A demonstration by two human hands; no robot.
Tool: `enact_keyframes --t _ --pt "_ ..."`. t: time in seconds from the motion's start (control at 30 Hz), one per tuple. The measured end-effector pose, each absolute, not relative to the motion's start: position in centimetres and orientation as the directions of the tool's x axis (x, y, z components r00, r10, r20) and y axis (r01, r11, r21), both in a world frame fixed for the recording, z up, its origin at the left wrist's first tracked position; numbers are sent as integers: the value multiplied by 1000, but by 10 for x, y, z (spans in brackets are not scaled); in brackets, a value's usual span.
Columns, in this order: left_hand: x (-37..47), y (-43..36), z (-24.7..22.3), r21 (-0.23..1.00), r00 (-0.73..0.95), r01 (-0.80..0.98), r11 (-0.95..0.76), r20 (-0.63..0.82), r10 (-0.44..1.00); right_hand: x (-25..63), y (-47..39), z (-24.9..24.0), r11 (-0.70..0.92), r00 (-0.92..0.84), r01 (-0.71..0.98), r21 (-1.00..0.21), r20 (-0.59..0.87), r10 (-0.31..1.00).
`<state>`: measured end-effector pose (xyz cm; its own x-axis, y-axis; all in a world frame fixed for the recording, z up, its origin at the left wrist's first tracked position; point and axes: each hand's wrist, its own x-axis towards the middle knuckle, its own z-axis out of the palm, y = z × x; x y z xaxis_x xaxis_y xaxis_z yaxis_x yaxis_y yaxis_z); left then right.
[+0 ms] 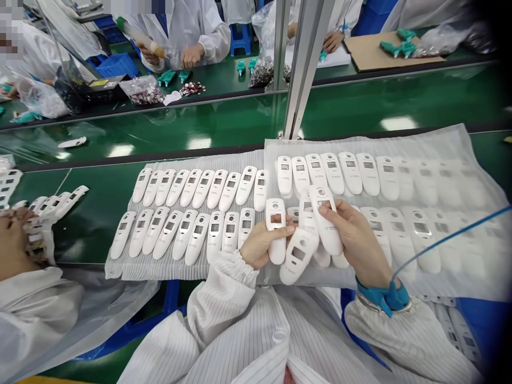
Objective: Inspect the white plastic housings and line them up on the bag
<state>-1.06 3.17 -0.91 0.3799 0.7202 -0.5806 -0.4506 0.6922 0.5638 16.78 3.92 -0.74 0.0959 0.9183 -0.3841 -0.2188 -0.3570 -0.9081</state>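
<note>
- My left hand (258, 245) grasps one white cover (276, 242), nearly upright, thumb across its front and fingers behind, probably so its face stays towards me.
- My right hand (354, 229) grasps another cover (330, 232), its top leaning left; the thumb presses near the window, which seems to steady it without hiding the lower face.
- Between my hands, a tilted cover (298, 256) overlaps others; I cannot tell whether my fingers support it or it simply lies on them.
- On my left, more covers stand in two rows on a ribbed white sheet (154, 271), windows towards the far side, perhaps spaced for easy picking and cushioned against scratches.
- On my right, a cloudy sheet (466, 141) lies over the outer covers (426, 176), dimming them; it may be there to protect them.
- A blue strap (386, 297) rings my right wrist, its cord (452, 242) running off to the right, likely for grounding.
- Well to the left, a co-worker's hand (14, 237) rests by other white parts (72, 202).
</note>
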Motion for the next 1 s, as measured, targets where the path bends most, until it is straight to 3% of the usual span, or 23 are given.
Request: enact_keyframes --t 0.17,0.43,0.73,0.83,0.9,1.0 --pt "-6 20 -12 521 387 -436 733 -627 676 162 40 -12 -337 127 -239 -911 -373 919" --pt "-48 22 1 688 105 -504 522 -551 828 156 48 -27 -217 167 -333 -917 -284 944" --pt "-55 2 1 736 145 -442 513 -506 850 174 21 -4 -66 337 -362 -930 -196 921" --pt "-57 -10 3 761 216 -426 490 -440 872 182 5 0 -23 402 -362 -932 -178 898" --pt "-62 -22 5 797 380 -332 504 -376 845 188 -6 2 13 429 -360 -933 -153 890" --pt "-73 -44 2 840 717 109 532 -437 543 196 -22 3 61 448 -368 -928 -119 886"
